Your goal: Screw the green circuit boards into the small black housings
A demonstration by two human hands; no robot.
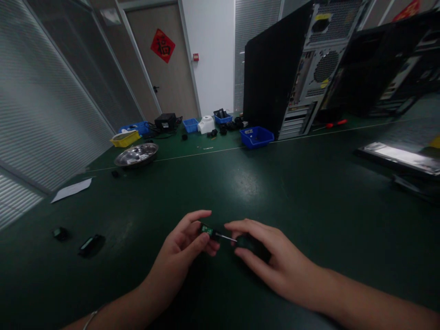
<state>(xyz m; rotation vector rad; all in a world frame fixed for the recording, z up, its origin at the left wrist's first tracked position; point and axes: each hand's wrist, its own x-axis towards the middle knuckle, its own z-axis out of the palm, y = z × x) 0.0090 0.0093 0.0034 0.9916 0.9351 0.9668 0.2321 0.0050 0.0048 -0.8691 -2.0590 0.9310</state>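
Between its thumb and fingers, my left hand (184, 245) pinches a small black device with a green circuit board (207, 230) showing on top. My right hand (266, 252) is wrapped round the dark handle of a screwdriver (245, 243). The screwdriver's thin metal shaft points left and its tip meets the right end of the device; whether it sits in a screw is too small to tell. To the left on the green table (275, 188) lie a dark device part with a pale top (88, 245) and a smaller black piece (61, 233).
A steel bowl (135, 156) with small parts stands back left, near a white paper (72, 189) and a yellow bin (125, 138). Behind are a blue bin (256, 137), a white device (206, 124) and a black computer tower (275, 78). A flat shiny panel (400, 156) lies right.
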